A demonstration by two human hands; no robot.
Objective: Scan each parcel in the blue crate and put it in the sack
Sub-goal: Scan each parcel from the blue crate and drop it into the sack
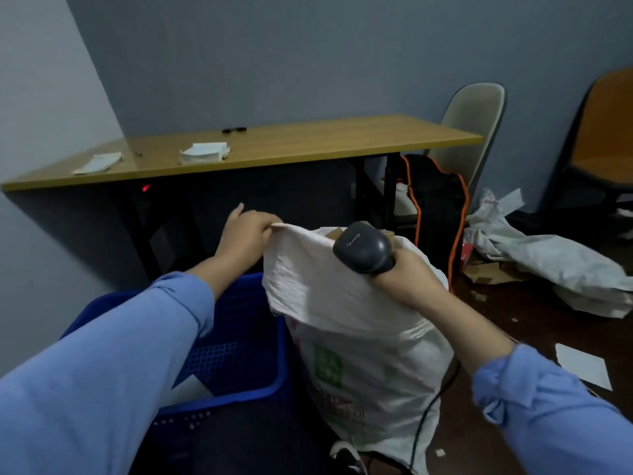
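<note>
Blue sleeves (102, 371) filled the foreground. The left hand (245, 234) pinched the sack (359, 320) rim; right of that pinch, the right hand (406, 281) gripped the scanner (363, 246). The blue crate (246, 354) sat below the pinch.

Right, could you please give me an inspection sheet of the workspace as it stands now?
Surface: wooden table top on black legs, behind the work.
Job's things: blue perforated plastic crate; white woven sack with green print beside it, brown cardboard at its mouth; dark grey handheld scanner.
Clutter: white paper stacks on the table; crumpled pale sacks and cardboard scraps on the floor.
Grippers: left hand pinches the sack's rim; right hand grips the scanner above the sack.
Cables: black cable runs down beside the sack.
Surroundings: beige chair, orange chair, black bag with orange trim under the table, grey walls.
</note>
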